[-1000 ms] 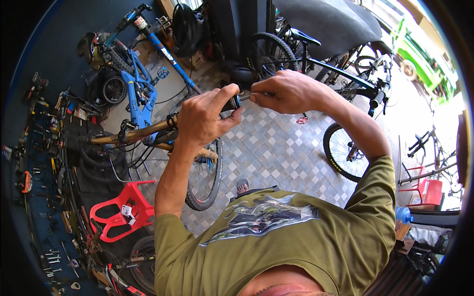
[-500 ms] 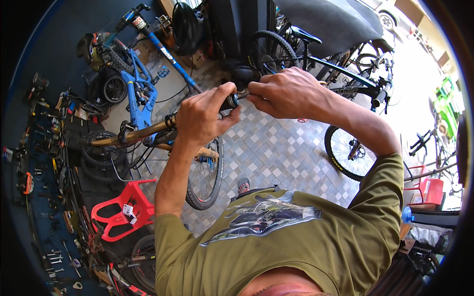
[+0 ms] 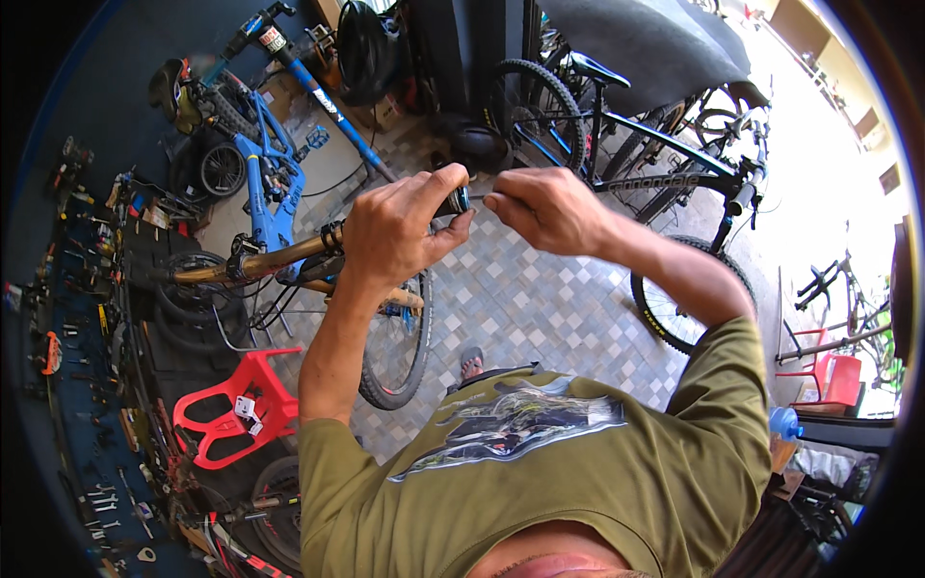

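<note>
The left hand (image 3: pixel 400 226) is clamped around a dark cylinder (image 3: pixel 453 202), held over the tiled floor (image 3: pixel 520 299). The right hand (image 3: pixel 554 212) has its fingers closed together on a thin rod (image 3: pixel 479 197). The rod points toward the cylinder's right end; contact cannot be confirmed. A blue bike frame (image 3: pixel 274 207) is at left.

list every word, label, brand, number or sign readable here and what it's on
Wording not copied, only placed:
Black bicycle's lower frame tube: large grey lettering, readable
Front tyre: yellow lettering, small
Blue tube: white lettering, plus a label too small to read
White item on red chair: too small
Olive shirt print: too small
Dark part in left hand: none readable
</note>
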Demonstrator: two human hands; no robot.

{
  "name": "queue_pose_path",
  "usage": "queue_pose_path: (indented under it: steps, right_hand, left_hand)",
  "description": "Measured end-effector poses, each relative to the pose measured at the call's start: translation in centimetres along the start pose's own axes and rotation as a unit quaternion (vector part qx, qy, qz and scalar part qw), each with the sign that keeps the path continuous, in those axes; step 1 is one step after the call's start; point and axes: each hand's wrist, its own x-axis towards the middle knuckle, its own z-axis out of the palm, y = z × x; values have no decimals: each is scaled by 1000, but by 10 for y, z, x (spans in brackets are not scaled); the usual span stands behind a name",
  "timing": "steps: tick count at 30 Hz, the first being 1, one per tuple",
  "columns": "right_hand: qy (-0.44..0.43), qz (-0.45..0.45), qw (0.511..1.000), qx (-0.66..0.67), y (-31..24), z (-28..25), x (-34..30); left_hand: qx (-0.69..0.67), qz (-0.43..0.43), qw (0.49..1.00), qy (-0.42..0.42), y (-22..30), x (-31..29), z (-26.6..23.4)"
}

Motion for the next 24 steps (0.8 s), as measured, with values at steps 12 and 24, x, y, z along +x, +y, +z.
queue_pose_path:
  steps: [12,24]
  right_hand:
    - [-112,-94,989,8,17,-47,36]
    - [-72,-71,994,41,17,-33,19]
  left_hand:
    - [23,2,1000,6,8,9,0]
    - [-1,-15,1000,7,11,4,-2]
